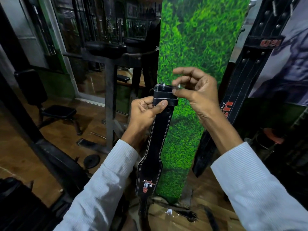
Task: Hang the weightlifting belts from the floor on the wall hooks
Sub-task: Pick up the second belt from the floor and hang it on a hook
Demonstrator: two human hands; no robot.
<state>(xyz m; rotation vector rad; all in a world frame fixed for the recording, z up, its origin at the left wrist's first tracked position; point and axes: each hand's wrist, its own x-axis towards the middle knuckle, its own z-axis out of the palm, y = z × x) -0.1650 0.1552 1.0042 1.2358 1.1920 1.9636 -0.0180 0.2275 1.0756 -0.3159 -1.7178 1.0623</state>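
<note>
A black leather weightlifting belt (156, 147) with white stitching and a red star logo hangs down in front of a grass-print wall panel (191, 47). My left hand (145, 110) grips the belt just below its top, thumb across the folded strap. My right hand (196, 90) pinches the metal buckle (166, 87) at the belt's top end between thumb and fingers. Another black belt (246, 77) with red lettering hangs on the wall to the right, with a third belt (270, 19) above it. No hook is visible.
Black gym machine frames (110, 90) and a padded bench (58, 112) stand on the wooden floor to the left. A small weight plate (91, 161) lies on the floor. Dark straps (188, 214) lie on the floor below the panel.
</note>
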